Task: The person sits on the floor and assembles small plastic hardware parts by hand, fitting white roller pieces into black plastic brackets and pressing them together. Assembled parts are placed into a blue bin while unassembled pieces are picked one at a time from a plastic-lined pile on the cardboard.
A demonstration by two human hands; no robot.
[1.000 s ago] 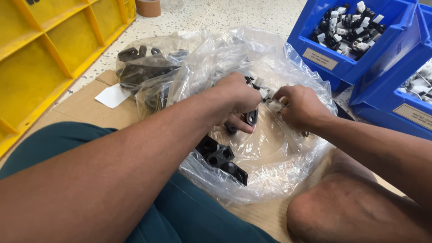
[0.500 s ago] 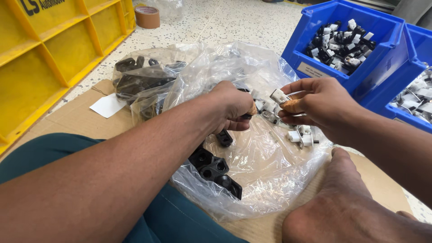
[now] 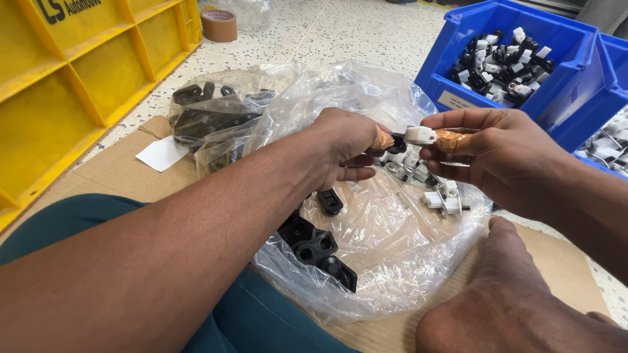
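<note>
My left hand point(image 3: 343, 147) pinches a small black plastic part point(image 3: 397, 143) between thumb and forefinger. My right hand point(image 3: 497, 153) grips a small white plastic part point(image 3: 419, 135) that meets the black one between both hands. They are held above a clear plastic bag point(image 3: 386, 261) spread open on cardboard. Black plastic parts point(image 3: 318, 252) lie on the bag's near side, and white parts with metal pieces point(image 3: 442, 199) lie under my right hand. Both forefingers have tan tape on their tips.
A second clear bag of dark parts point(image 3: 209, 114) lies behind the first, with a white paper slip point(image 3: 162, 154) beside it. Yellow crate point(image 3: 72, 78) at left. Blue bins point(image 3: 562, 72) of black and white parts at right. Tape roll point(image 3: 219, 25) at back. My bare foot point(image 3: 517, 307) rests front right.
Both hands have risen out of the bag and come together. The right hand picked up a white part and now holds it against the black part in the left hand.
</note>
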